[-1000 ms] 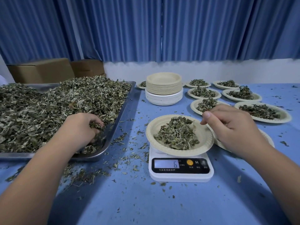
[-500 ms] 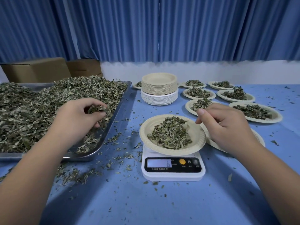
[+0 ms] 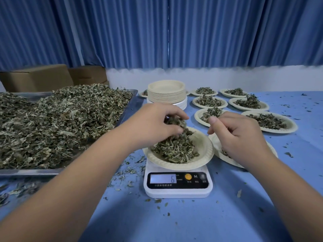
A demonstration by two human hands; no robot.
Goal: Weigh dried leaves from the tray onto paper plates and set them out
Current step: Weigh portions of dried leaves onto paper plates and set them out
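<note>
The left hand point(image 3: 153, 124) is hovering over the round beige paper plate point(image 3: 203, 149), its fingers and thumb curling around a loose clump of dried grey-green leaves point(image 3: 176, 122). The bottom of the clump is touching the pile of leaves already lying in that plate. The plate is sitting on the white digital kitchen scale point(image 3: 178, 192), which is standing near the front edge of the blue table point(image 3: 192, 222) and showing a 6 on its display.

The right hand point(image 3: 239, 137) is hanging just beside the plate's right rim, thumb lying against the bent index finger and the other fingers curling under. Whether it is pinching any leaf cannot be told.

The large heap of dried leaves point(image 3: 61, 123) is filling the shallow metal tray point(image 3: 129, 105) along the table's left edge. A stack of empty paper plates point(image 3: 166, 95) is standing at the back edge, behind the scale. Filled paper plates point(image 3: 248, 103) are lying toward the back right corner. Crumbs of leaf point(image 3: 129, 171) are littering the table between tray and scale.
</note>
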